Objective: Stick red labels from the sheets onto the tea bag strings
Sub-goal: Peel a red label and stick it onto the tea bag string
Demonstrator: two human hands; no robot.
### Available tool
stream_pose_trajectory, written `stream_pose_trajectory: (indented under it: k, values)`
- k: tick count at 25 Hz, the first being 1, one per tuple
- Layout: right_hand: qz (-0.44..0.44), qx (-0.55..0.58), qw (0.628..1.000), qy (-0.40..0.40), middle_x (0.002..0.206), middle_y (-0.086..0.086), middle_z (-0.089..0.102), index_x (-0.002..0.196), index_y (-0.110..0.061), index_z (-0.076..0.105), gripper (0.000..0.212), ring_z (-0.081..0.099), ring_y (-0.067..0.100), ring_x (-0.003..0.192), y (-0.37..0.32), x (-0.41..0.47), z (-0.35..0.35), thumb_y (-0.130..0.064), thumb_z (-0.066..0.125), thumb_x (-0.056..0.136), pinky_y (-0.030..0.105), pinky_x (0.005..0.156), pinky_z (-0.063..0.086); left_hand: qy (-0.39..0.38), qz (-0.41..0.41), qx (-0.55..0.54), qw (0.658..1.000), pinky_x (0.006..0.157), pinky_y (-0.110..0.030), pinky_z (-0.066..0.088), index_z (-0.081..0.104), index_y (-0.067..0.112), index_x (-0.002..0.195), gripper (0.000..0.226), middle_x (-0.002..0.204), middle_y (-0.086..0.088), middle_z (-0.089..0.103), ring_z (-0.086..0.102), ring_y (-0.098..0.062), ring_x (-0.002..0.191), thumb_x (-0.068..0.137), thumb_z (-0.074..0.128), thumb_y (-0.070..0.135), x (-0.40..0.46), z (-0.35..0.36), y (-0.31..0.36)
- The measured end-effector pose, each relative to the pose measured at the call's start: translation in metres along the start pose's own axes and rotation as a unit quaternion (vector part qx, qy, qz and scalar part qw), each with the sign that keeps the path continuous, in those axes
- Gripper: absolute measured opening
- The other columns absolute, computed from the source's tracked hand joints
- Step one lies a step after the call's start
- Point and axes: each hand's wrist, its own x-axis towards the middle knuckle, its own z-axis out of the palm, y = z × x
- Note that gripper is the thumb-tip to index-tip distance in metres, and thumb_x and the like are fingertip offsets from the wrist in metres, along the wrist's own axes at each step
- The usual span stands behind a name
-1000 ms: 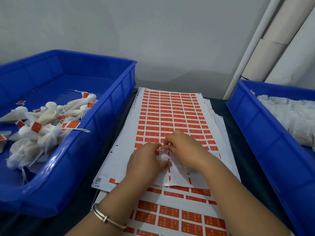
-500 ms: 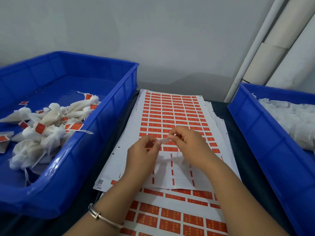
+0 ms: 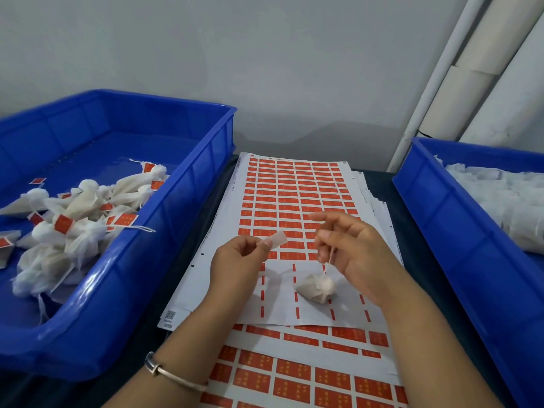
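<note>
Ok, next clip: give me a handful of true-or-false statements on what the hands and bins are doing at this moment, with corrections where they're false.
1. The left hand pinches a peeled label that shows its pale back. True.
2. The right hand holds the string of a tea bag that lies on the label sheet. True.
3. The label is already stuck onto the string. False: the label and the string are apart, one in each hand.
4. The left bin holds tea bags with red labels. True.
5. The tea bags in the right bin carry red labels. False: no red shows in that white pile.
</note>
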Motion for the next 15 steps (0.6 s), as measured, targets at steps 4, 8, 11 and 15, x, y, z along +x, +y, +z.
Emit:
stream_pose_trajectory:
  k: [4,8,11,15]
  values:
    - [-0.059,-0.117,0.990,-0.044,0.084,-0.011,0.068,0.096,-0.035,0.067,0.037,0.068,0.010,0.086,-0.009,-0.009,-0.010,0.000,0.065,0.084,0.017,0.072,0.054,-0.001,0.002,0.002,1.000,0.058,-0.018,0.044,0.065,0.027,0.079,0.018,0.076,0.009,0.065,0.063,-0.013,0.073,0.086,0.061,0.042,-0.002,0.000,0.000]
    - [-0.062,-0.209,0.976,-0.020,0.086,-0.022,0.067,0.091,-0.039,0.064,0.038,0.065,-0.002,0.085,-0.020,-0.022,-0.017,-0.002,0.064,0.085,0.005,0.065,0.048,0.001,-0.004,0.005,1.000,0.057,-0.017,0.044,0.064,0.028,0.079,0.016,0.076,0.010,0.065,0.062,-0.013,0.072,0.086,0.061,0.043,-0.001,-0.001,0.001]
    - [-0.004,-0.402,0.915,-0.043,0.093,-0.038,0.053,0.087,-0.053,0.056,0.022,0.054,-0.012,0.088,-0.022,-0.042,-0.014,-0.041,0.072,0.078,0.006,0.060,0.044,-0.004,-0.002,0.012,1.000,0.055,-0.016,0.042,0.063,0.029,0.078,0.017,0.075,0.011,0.065,0.062,-0.012,0.071,0.086,0.061,0.043,-0.001,0.000,0.001]
    - [0.017,-0.549,0.821,-0.153,0.107,-0.041,0.025,0.104,-0.067,0.041,0.045,0.036,-0.008,0.103,-0.012,-0.066,0.004,-0.059,0.070,0.070,0.007,0.075,0.031,-0.007,-0.001,0.014,1.000,0.054,-0.016,0.041,0.063,0.029,0.077,0.017,0.074,0.011,0.064,0.061,-0.012,0.069,0.086,0.062,0.043,-0.002,0.000,0.002]
